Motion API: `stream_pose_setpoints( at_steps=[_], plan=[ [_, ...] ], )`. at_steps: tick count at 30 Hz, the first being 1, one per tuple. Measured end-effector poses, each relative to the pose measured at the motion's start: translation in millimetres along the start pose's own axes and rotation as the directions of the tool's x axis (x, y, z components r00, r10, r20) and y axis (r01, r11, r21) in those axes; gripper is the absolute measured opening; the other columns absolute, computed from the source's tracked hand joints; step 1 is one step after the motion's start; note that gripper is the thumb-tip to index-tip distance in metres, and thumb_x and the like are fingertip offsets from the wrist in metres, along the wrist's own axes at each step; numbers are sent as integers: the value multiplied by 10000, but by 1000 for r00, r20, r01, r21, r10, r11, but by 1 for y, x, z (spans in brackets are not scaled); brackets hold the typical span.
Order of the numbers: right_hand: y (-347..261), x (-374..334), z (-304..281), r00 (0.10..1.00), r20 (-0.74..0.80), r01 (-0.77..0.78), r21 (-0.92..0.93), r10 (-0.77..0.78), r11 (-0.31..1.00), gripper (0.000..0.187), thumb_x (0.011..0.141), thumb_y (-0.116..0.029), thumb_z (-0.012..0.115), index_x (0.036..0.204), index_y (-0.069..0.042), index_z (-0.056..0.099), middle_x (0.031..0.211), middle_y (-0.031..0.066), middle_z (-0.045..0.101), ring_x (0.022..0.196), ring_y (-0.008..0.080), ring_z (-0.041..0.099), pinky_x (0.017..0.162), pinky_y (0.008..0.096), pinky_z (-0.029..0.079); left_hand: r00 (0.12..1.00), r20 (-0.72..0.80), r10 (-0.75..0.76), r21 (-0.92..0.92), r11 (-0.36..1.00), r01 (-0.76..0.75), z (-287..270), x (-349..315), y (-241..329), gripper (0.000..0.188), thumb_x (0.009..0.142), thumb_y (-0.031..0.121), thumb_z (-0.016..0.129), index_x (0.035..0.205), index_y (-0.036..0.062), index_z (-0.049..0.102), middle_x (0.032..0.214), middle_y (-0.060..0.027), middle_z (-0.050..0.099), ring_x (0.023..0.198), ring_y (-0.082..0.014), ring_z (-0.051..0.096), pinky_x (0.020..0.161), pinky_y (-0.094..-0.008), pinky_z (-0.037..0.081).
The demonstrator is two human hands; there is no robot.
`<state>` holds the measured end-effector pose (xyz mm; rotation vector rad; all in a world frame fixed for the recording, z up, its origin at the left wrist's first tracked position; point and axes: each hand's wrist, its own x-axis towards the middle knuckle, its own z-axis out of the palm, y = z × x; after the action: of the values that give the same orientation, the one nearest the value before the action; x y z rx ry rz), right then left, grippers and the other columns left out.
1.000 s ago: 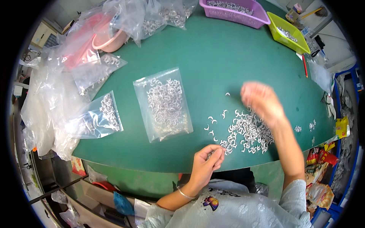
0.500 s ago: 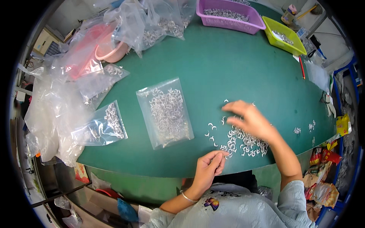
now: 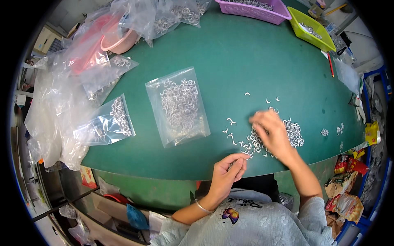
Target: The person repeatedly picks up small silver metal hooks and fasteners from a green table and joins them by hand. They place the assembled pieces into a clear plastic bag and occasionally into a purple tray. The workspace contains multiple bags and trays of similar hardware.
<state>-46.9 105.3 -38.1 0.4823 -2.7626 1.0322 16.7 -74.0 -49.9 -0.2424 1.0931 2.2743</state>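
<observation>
While both arms come in from the bottom of the frame, a big green worktop (image 3: pixel 221 53) fills most of the view. A heap of clear bags (image 3: pixel 53 119) covers the upper & mid L. Near the ctr, a flat clear bag (image 3: pixel 156 102) w/ lots of silver bits in it lies a bit tilted, long side approx. top to bottom. Up top, R of ctr, is a purple basket (image 3: pixel 258 14), w/ a green basket (image 3: pixel 312 39) next to it, upper R; both have silver bits too.

The loose pile of silver pcs (image 3: pixel 293 133) is lower R of ctr. It's wider L to R than up & down, & its pcs point all ways. The R hand (image 3: pixel 270 133) is right over it, so it's the nearer one; the pile shows to its R & lower L. Its fingers are bent, about half closed; can't tell if it has hold of any pcs.

The L hand (image 3: pixel 228 169) is just beside the pile's lower L end, tips toward it. It's curled nearly closed around a few silver pcs.

Smallest are the stray pcs (image 3: pixel 247 94), shaped like little moons, some L of the R hand, a few above it.
</observation>
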Motion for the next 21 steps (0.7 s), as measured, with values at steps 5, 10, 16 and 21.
stream_pose_setpoints(
  at_steps=[5, 10, 16, 21],
  plan=[
    [20, 62, 4, 989, -93, 79, -292, -111, 953, 170, 735, 23, 567, 902, 6, 596, 897, 109, 569, 829, 286, 511, 739, 368, 414, 1000, 12, -5, 33, 999, 5, 3, -1, -1, 193, 919, 97, 460, 1034, -23, 558, 706, -10, 470, 543, -41, 346, 450, -178, 254],
    [38, 66, 14, 989, 81, 146, -352, -125, 924, 140, 732, 29, 556, 867, 14, 589, 880, 116, 565, 816, 285, 512, 721, 345, 426, 1000, 2, -9, 10, 1000, 9, 1, -1, 0, 188, 916, 92, 462, 1029, -21, 562, 710, -10, 475, 543, -41, 346, 448, -178, 254],
    [23, 49, 6, 988, -116, -93, 100, 104, 991, 120, 751, 34, 578, 870, 25, 593, 787, 105, 588, 722, 213, 569, 638, 285, 458, 1000, 11, 2, 10, 1000, -2, -1, 0, -1, 188, 920, 95, 455, 1023, -19, 563, 705, -10, 471, 542, -39, 346, 446, -179, 255],
    [-6, 19, -5, 859, 153, -424, 747, 489, 512, 107, 817, -27, 593, 917, 11, 593, 763, 33, 585, 683, 98, 537, 629, 230, 436, 999, -47, 27, -22, 999, -28, 6, 3, 0, 162, 894, 81, 507, 1008, -12, 574, 693, 21, 466, 551, -23, 360, 457, -162, 267]
  ],
)
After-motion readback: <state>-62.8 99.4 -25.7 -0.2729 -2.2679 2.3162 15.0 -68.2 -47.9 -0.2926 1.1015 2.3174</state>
